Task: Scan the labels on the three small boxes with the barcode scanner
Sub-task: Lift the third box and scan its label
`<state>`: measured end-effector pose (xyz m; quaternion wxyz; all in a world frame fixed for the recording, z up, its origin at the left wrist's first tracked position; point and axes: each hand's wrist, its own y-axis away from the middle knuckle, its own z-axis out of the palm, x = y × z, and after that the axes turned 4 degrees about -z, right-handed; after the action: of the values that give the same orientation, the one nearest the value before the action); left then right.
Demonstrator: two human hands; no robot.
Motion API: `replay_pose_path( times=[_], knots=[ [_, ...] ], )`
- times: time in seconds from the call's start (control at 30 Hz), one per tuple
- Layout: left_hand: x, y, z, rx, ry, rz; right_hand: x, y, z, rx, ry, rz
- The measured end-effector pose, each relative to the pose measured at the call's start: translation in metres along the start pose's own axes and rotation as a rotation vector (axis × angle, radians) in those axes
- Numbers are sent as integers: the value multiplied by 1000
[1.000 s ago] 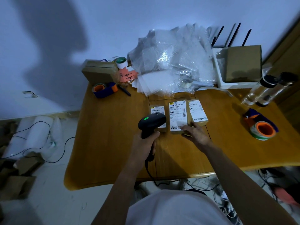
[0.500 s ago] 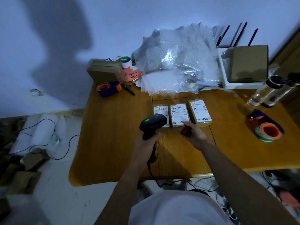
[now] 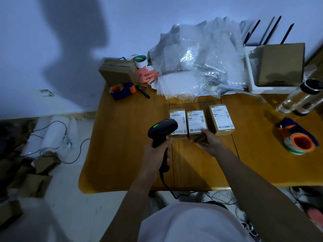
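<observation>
Since half a second ago the right hand [image 3: 208, 143] has slid forward and now touches the near end of the middle box [image 3: 197, 123], fingers loosely spread against it rather than closed around it. To its left, the left hand [image 3: 157, 152] is wrapped tight on the grip of the black barcode scanner [image 3: 162, 131], whose head with a green light on top overlaps the near corner of the left box [image 3: 178, 122]. Just beside the middle one stands the right box [image 3: 221, 119], with all three in a row, labels up, on the wooden table [image 3: 125, 145]. Farther back lies a heap of bubble wrap [image 3: 197, 62]; an orange-cored tape roll [image 3: 301, 143] sits well off to the right.
</observation>
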<state>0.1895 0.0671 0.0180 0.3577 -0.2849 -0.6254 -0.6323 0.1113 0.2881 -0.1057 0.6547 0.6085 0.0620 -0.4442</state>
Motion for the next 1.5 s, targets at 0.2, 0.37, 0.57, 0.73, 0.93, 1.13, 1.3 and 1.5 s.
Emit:
replay_pose_path(
  times=[0.2, 0.37, 0.57, 0.73, 0.93, 1.13, 1.3, 1.5],
  knots=[
    [-2, -3, -2, 18, 6, -27, -3, -10, 1, -2, 95, -23],
    [-2, -3, -1, 22, 0, -21, -2, -20, -6, 14, 301, -10],
    [0, -6, 3, 49, 1, -35, -4, -23, -12, 6, 437, -57],
    [2, -9, 9, 48, -25, -31, -3, -22, -11, 26, 494, -125],
    [1, -12, 16, 19, -43, -24, -5, -20, -16, 91, 565, -239],
    [4, -15, 24, -17, -58, -6, -22, -13, -27, 225, 726, -454],
    [9, -17, 29, -25, -63, -2, -36, -8, -40, 480, 1111, -752],
    [8, -18, 34, -33, -65, -5, -34, -16, -66, 513, 1277, -831]
  ],
)
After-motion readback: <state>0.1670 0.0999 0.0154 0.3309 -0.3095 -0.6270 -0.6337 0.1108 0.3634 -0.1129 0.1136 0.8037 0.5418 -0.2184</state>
